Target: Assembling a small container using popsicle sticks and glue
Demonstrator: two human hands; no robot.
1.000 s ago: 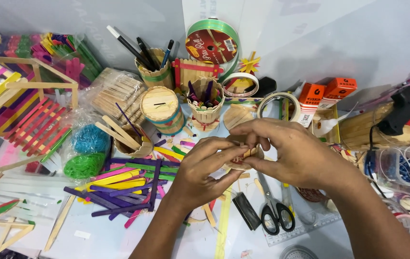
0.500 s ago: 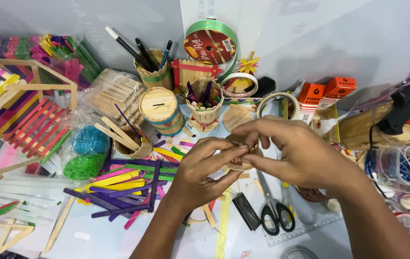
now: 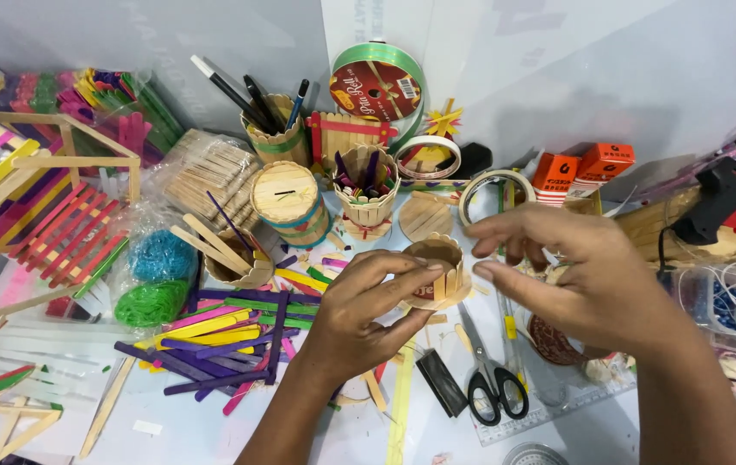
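Stick cup (image 3: 437, 274), a small round pot made of plain wooden craft sticks on a round base, sits near the middle of the desk (image 3: 178, 430), held above the surface. The left hand (image 3: 366, 314) grips it from the side, thumb and fingers closed on its wall. The right hand (image 3: 579, 275) is open, fingers spread, just beside the cup but not touching it. I judge the step is building the cup wall: some sticks stand around it, and the hand seems to be between two placements. The next move calls for a steady hold and a careful fit of one more stick against the wall. Scissors (image 3: 493, 379) lie near the front edge, loose coloured sticks (image 3: 213, 336) to the left, a glue gun (image 3: 729, 202) at the right edge.
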